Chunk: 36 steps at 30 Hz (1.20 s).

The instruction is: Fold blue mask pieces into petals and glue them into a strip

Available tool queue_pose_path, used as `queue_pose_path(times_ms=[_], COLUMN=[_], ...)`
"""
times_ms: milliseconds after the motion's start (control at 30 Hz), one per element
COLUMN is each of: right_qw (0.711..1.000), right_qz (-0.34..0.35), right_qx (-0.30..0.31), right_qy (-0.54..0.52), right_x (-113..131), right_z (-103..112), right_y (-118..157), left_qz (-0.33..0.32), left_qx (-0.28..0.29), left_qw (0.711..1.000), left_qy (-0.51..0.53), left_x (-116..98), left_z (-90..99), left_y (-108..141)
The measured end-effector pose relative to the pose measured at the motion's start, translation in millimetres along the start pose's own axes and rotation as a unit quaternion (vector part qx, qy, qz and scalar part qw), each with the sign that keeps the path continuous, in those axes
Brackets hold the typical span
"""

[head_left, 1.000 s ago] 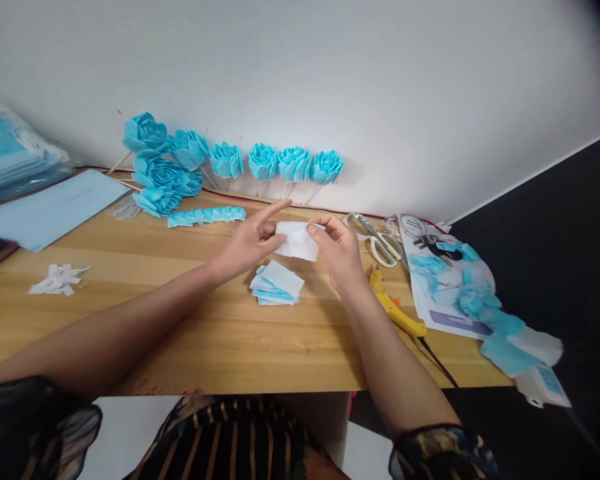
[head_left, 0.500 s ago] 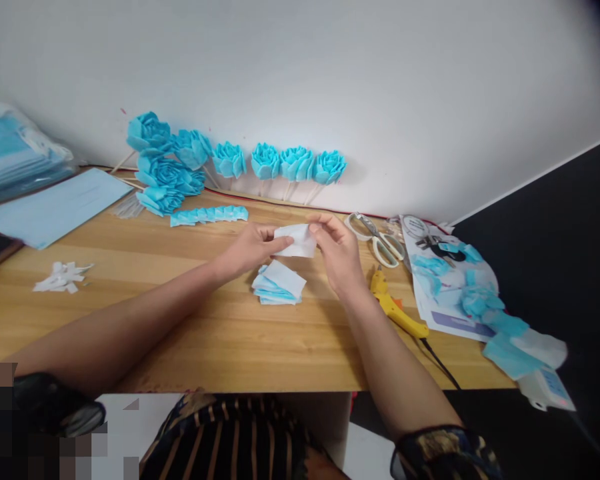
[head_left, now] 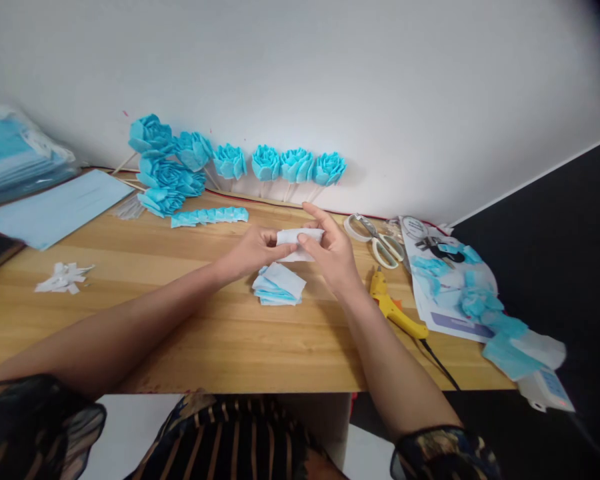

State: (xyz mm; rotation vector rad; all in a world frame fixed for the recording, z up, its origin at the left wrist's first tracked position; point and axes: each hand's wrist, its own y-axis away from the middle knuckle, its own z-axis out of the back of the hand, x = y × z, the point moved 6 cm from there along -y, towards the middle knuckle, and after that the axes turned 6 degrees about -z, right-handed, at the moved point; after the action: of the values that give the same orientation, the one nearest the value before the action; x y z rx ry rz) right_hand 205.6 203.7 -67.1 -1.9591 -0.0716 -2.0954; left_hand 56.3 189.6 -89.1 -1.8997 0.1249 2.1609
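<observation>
Between my two hands is a small white piece of soft fabric [head_left: 287, 237], its upper edge bent over in a fold or roll. My left hand [head_left: 257, 252] pinches its left side, thumb in front. From the right, my right hand [head_left: 333, 252] grips it with the thumb pressed on the front and the index finger stretched upward. Just below the hands lies a loose stack of pale blue and white fabric pieces [head_left: 279, 285]. Farther back on the left, a strip of folded blue pieces [head_left: 210, 216] rests on the wooden table [head_left: 220, 353].
Several blue fabric flowers [head_left: 265, 163] on sticks lean against the wall. White-handled scissors [head_left: 386, 250], a tape roll [head_left: 356, 228] and a yellow glue gun [head_left: 397, 313] lie right. Left are white scraps [head_left: 64, 277], a light blue sheet [head_left: 65, 207] and a bagged stack [head_left: 15, 157].
The fabric piece was flatter before; its top edge is now folded over. My right thumb has moved left onto its front, and the right index finger has lifted.
</observation>
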Motion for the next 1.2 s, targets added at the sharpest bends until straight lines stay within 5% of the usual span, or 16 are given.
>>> queue_pose_path(times_ms=[200,500,767,1000,1200], right_qw=[0.995,0.985,0.996,1.0,0.999], right_qz=[0.044,-0.015,-0.045,-0.018,-0.013], right_qx=[-0.053,0.013,0.008,0.0,0.026], right_qy=[-0.068,-0.172,-0.075,-0.009,0.015], right_x=[6.4,1.1,-6.0,-7.1,-6.1], right_z=[15.6,13.6,-2.3,-4.3,-8.2], right_y=[-3.5,-11.1,-1.8,-2.4,-2.1], left_qz=[-0.009,-0.065,-0.1,-0.101,-0.085], left_qx=[0.016,0.017,-0.053,-0.065,-0.099], left_qw=[1.0,0.997,0.989,0.992,0.984], left_qy=[-0.021,-0.039,0.098,0.041,0.121], left_x=[-2.1,-8.7,-6.5,-14.7,-7.6], left_z=[-1.4,0.9,12.2,10.0,13.3], left_y=[-0.7,-0.4,-5.4,-4.2,-6.7])
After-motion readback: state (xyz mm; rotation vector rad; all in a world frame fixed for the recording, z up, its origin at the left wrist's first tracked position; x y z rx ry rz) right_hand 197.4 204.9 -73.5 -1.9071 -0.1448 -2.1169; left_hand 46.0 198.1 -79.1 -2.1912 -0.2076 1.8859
